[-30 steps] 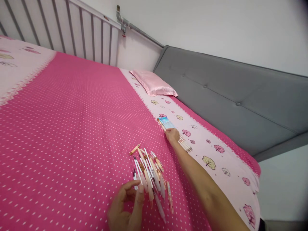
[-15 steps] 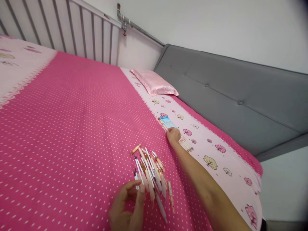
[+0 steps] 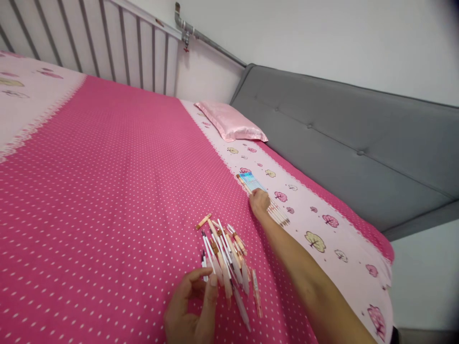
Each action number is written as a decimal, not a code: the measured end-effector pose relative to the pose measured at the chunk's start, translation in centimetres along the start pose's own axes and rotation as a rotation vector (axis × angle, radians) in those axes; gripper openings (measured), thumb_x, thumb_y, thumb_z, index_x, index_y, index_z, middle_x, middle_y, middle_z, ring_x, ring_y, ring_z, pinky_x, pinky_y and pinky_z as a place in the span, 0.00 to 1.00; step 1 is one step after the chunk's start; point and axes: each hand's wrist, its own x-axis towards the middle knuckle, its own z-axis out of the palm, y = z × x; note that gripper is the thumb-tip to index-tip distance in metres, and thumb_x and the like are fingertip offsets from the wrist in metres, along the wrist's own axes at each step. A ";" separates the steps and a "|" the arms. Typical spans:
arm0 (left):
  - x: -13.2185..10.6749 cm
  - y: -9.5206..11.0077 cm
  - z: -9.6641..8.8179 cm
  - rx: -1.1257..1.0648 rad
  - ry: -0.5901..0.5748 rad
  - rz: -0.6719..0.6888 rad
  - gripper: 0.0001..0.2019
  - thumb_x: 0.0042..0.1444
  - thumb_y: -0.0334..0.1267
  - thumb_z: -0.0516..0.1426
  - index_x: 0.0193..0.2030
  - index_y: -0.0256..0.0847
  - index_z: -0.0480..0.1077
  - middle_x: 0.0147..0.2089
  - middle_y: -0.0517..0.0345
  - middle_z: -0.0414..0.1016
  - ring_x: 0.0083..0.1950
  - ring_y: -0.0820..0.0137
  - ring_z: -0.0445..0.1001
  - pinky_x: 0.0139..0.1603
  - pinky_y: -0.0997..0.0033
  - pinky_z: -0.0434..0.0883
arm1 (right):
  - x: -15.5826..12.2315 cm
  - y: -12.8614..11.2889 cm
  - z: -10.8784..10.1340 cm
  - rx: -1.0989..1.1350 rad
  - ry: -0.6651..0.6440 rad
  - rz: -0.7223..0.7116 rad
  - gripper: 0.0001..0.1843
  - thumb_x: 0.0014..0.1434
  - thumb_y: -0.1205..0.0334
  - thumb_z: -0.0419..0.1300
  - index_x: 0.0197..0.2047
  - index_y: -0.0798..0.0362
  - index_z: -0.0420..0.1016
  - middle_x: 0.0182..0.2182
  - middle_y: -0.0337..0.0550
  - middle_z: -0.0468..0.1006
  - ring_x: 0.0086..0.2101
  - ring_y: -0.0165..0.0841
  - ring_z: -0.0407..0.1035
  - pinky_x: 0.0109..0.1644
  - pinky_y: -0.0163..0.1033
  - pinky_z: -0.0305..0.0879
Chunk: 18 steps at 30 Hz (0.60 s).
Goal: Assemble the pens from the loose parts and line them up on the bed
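A loose pile of slim pens (image 3: 224, 253), white, peach and translucent pink, some with dark tips or brown ends, lies on the pink dotted bedsheet (image 3: 125, 215). At its near left edge is my left hand (image 3: 195, 301), thumb and forefinger pinched at the end of a thin white pen (image 3: 209, 251). Farther off to the right, my right hand (image 3: 260, 203) rests over a neat row of pens (image 3: 276, 210) with blue ends. Its fingers are closed around a peach pen with a brown end (image 3: 242, 180) on the row's left side; its fingertips are partly hidden.
A pink satin pillow (image 3: 231, 122) lies near the grey padded headboard (image 3: 333, 124). White slatted railing (image 3: 107, 48) runs along the far side of the bed. A pipe with a red-handled valve (image 3: 186, 43) is fixed to the wall. One pen (image 3: 256, 294) lies right of the pile.
The whole view has shifted very slightly. Both hands keep their places, the left at the pile and the right at the row.
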 end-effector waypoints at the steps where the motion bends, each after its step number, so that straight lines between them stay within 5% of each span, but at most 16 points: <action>1: 0.0 0.1 0.0 0.002 0.000 -0.009 0.19 0.45 0.53 0.59 0.37 0.40 0.72 0.30 0.55 0.74 0.33 0.65 0.74 0.35 0.70 0.71 | 0.0 0.0 0.0 -0.001 0.001 -0.003 0.12 0.55 0.66 0.55 0.42 0.55 0.76 0.36 0.51 0.78 0.37 0.39 0.72 0.39 0.38 0.64; 18: -0.4 1.0 0.4 -0.033 0.072 -0.037 0.19 0.44 0.54 0.59 0.35 0.40 0.72 0.28 0.55 0.75 0.32 0.66 0.74 0.24 0.76 0.67 | 0.2 0.4 0.4 -0.013 0.028 -0.039 0.13 0.56 0.70 0.54 0.44 0.55 0.74 0.39 0.49 0.76 0.39 0.37 0.71 0.40 0.36 0.63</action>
